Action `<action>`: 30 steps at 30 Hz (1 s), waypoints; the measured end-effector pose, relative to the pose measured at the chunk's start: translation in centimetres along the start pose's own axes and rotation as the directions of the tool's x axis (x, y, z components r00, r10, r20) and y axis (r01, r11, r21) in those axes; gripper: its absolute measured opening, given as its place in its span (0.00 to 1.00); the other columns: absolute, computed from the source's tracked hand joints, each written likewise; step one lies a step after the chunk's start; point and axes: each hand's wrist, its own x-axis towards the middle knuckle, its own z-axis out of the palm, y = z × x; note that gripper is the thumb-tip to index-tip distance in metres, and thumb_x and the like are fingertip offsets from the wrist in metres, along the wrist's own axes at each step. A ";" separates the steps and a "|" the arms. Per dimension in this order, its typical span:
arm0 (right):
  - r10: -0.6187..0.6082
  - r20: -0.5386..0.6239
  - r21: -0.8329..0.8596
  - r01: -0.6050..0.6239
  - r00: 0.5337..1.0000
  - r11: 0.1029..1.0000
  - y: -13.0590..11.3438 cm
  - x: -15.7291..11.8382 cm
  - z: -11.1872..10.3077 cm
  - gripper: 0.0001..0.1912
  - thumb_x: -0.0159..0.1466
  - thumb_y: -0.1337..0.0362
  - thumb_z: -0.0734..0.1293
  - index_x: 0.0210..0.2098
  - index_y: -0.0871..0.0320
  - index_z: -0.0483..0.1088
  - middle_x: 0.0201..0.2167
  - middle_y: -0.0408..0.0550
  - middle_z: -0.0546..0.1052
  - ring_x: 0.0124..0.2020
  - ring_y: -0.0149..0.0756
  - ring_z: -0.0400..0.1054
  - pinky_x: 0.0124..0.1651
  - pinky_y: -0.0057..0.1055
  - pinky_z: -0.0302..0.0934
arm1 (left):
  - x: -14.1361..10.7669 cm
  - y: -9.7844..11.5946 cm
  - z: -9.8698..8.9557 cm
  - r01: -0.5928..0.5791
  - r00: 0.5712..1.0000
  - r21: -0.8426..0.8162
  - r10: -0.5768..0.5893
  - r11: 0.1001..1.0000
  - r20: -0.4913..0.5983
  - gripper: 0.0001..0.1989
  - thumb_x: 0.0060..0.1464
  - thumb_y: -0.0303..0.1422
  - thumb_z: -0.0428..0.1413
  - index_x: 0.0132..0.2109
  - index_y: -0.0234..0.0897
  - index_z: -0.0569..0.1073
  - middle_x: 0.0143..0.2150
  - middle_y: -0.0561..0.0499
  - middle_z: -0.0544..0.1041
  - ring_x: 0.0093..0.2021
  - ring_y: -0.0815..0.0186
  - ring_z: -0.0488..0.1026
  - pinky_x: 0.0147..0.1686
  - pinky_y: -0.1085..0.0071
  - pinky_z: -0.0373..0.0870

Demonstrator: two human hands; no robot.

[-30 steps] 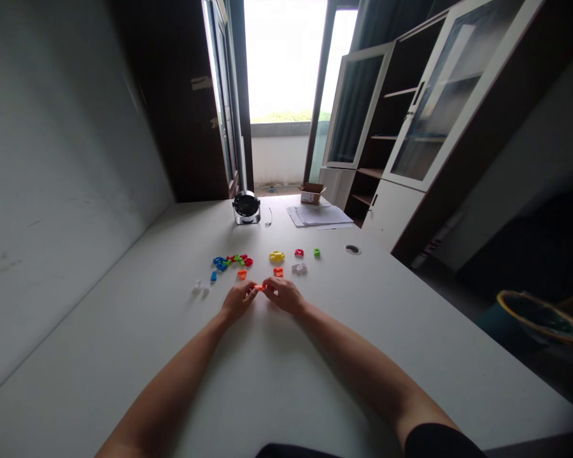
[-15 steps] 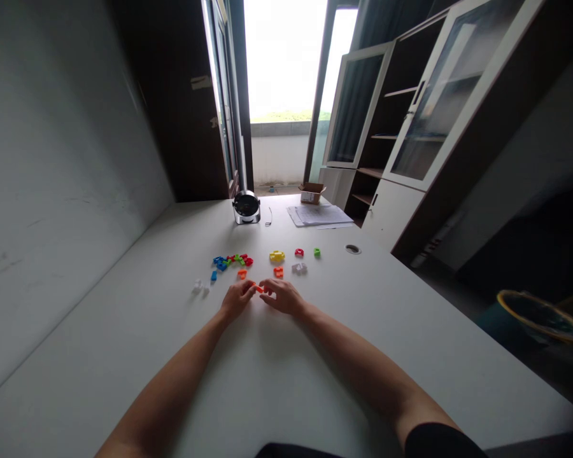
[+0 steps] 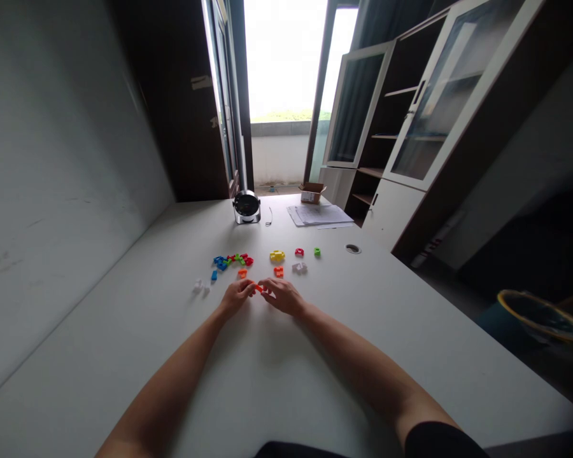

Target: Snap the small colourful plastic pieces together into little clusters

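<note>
Between my hands, just above the white table (image 3: 272, 356), is a small orange plastic piece (image 3: 258, 288). My left hand (image 3: 237, 298) pinches its left end. At its right end are the curled fingers of my right hand (image 3: 280, 295), with thumb and forefinger closed on or against the piece. Beyond my hands lie two more orange pieces, one at the left (image 3: 242, 273) and a blockier one at the right (image 3: 279, 272). A blue piece (image 3: 214, 275) and some white pieces (image 3: 199, 287) lie to the left of my left hand.
Blue, green and red pieces (image 3: 232, 260) form a loose row at the back left. Yellow pieces (image 3: 277, 256), a red one (image 3: 299, 252), a green one (image 3: 317, 252) and white ones (image 3: 299, 268) lie further right. A round black device (image 3: 246, 207), papers (image 3: 321, 215) and a carton (image 3: 312, 193) stand farther back.
Both hands stay in nearly the same place around the orange piece, with only a slight shift of the fingers. The other pieces have not moved.
</note>
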 end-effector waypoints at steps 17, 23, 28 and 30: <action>-0.007 0.011 -0.043 0.007 1.000 0.999 -0.1 0.1 -0.2 0.10 0.67 0.63 0.65 0.48 0.53 0.68 0.37 0.45 0.76 0.36 0.33 0.69 0.40 0.28 0.59 | 0.1 -0.3 -0.1 -0.009 0.999 0.030 0.008 1.000 0.034 0.22 0.62 0.47 0.48 0.35 0.34 0.76 0.29 0.49 0.77 0.31 0.65 0.72 0.34 0.72 0.66; 0.005 -0.034 -0.042 -0.006 0.999 0.999 0.1 0.1 -0.1 0.08 0.67 0.63 0.64 0.45 0.54 0.68 0.37 0.46 0.76 0.37 0.34 0.69 0.40 0.28 0.60 | -0.1 0.2 0.2 -0.012 1.000 0.170 0.011 0.985 0.006 0.22 0.63 0.46 0.45 0.31 0.36 0.73 0.28 0.51 0.76 0.29 0.66 0.70 0.32 0.73 0.63; -0.004 -0.044 -0.030 0.002 0.999 1.000 0.1 0.1 0.0 0.07 0.67 0.63 0.64 0.44 0.54 0.69 0.37 0.46 0.76 0.38 0.34 0.69 0.41 0.28 0.60 | -0.2 0.7 0.1 -0.011 1.000 0.211 0.010 0.977 0.003 0.22 0.64 0.46 0.44 0.29 0.36 0.70 0.27 0.52 0.74 0.28 0.67 0.68 0.31 0.73 0.61; 0.000 -0.037 -0.024 -0.001 0.999 1.000 0.1 0.1 -0.1 0.08 0.67 0.63 0.64 0.46 0.54 0.69 0.38 0.47 0.76 0.38 0.34 0.70 0.41 0.29 0.60 | -0.3 0.8 0.1 -0.012 1.000 0.212 0.011 0.977 0.005 0.22 0.64 0.46 0.43 0.29 0.37 0.69 0.27 0.52 0.74 0.28 0.66 0.68 0.31 0.72 0.61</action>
